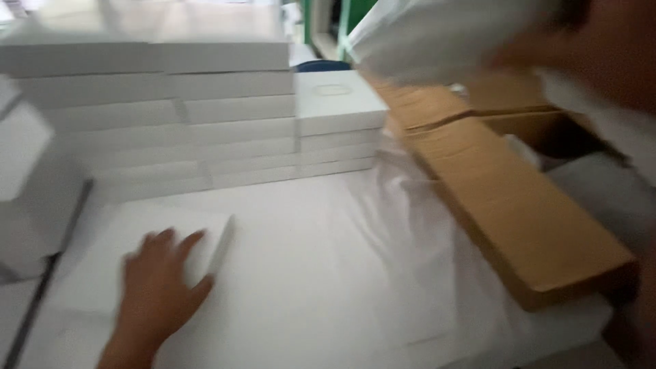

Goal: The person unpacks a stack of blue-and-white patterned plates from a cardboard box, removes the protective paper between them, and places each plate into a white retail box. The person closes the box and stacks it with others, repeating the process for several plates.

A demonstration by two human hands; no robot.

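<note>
My left hand (160, 287) lies flat with its fingers spread on a thin white box (102, 253) at the near left of the table, pressing on it without gripping. My right hand (547, 44) is raised at the top right and heavily blurred. It seems closed on the edge of a large white package (437, 34) held in the air above the cardboard carton. The fingers are hard to make out.
Stacks of flat white boxes (171, 116) line the back left, with a lower stack (338, 116) beside them. An open brown cardboard carton (519, 219) lies along the right. White paper (328, 273) covers the table. Another white box (20, 150) sits at the far left.
</note>
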